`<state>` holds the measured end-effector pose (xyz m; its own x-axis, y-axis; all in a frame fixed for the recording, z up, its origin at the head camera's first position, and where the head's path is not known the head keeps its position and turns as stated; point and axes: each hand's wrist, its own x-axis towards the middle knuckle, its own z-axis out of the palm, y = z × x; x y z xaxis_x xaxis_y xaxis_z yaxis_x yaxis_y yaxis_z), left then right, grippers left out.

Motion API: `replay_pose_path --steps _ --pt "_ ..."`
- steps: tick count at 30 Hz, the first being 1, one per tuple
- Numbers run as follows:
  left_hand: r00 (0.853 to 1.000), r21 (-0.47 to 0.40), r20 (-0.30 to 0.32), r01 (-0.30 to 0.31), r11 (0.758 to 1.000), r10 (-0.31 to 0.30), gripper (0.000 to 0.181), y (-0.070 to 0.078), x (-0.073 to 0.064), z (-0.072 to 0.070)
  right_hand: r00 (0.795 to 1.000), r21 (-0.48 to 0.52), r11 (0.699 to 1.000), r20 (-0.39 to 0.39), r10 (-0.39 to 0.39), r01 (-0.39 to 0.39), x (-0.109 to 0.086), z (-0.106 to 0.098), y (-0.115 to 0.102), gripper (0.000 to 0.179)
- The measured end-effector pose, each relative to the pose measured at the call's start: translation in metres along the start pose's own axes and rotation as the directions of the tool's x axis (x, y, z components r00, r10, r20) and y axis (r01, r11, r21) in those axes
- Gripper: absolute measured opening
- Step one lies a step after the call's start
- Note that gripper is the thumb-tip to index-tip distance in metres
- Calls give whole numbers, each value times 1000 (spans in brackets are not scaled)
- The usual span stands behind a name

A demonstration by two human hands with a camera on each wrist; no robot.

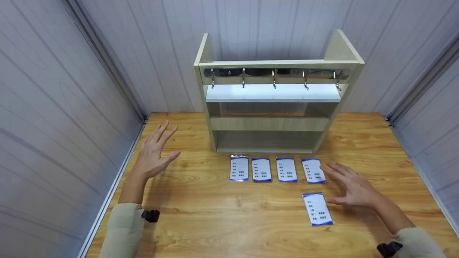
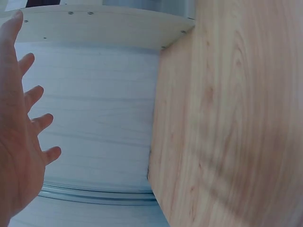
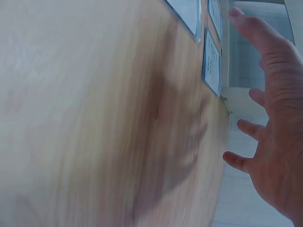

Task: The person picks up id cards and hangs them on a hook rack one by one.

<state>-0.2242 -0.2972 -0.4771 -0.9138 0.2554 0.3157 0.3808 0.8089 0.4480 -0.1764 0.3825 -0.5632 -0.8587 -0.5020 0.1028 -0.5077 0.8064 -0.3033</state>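
- Right hand (image 1: 358, 188), fingers spread and holding nothing, hovers off the front right of the shelf (image 1: 270, 123).
- One card (image 1: 317, 209), the farthest from the shelf, lies on the table (image 1: 215, 222).
- Left hand (image 1: 153, 156), also spread and empty, hovers left of the shelf.
- Four cards (image 1: 261, 170) line the shelf's foot.

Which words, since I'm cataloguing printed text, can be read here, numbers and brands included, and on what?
Front card: fourth line looks like "部门"; its other characters are too small to read surely.
Back row's leftmost card, second card, third card and rightmost card: small print, not reliably readable.
Shelf unit: no lettering visible.
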Motion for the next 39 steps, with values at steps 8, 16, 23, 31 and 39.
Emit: replay_pose_path --steps 8,16,23,31,39 --pt "998 -62 -60 -33 997 30 81 7 12 -2 999 31 998 5 -53 53 5 12 -7 122" --pt "987 -134 -135 -107 985 89 81 16 24 -8 999 93 994 -9 -50 50 6 22 -16 125" --pt "974 -169 -187 -162 972 129 90 25 41 -11 999 101 994 22 -42 39 2 32 -24 124" --pt "954 -248 -260 -212 945 146 107 33 59 -7 998 81 997 70 -6 1 -2 36 -29 124" --pt "954 -286 -268 -214 934 136 110 39 70 -8 998 26 999 64 -29 28 -4 39 -32 123"
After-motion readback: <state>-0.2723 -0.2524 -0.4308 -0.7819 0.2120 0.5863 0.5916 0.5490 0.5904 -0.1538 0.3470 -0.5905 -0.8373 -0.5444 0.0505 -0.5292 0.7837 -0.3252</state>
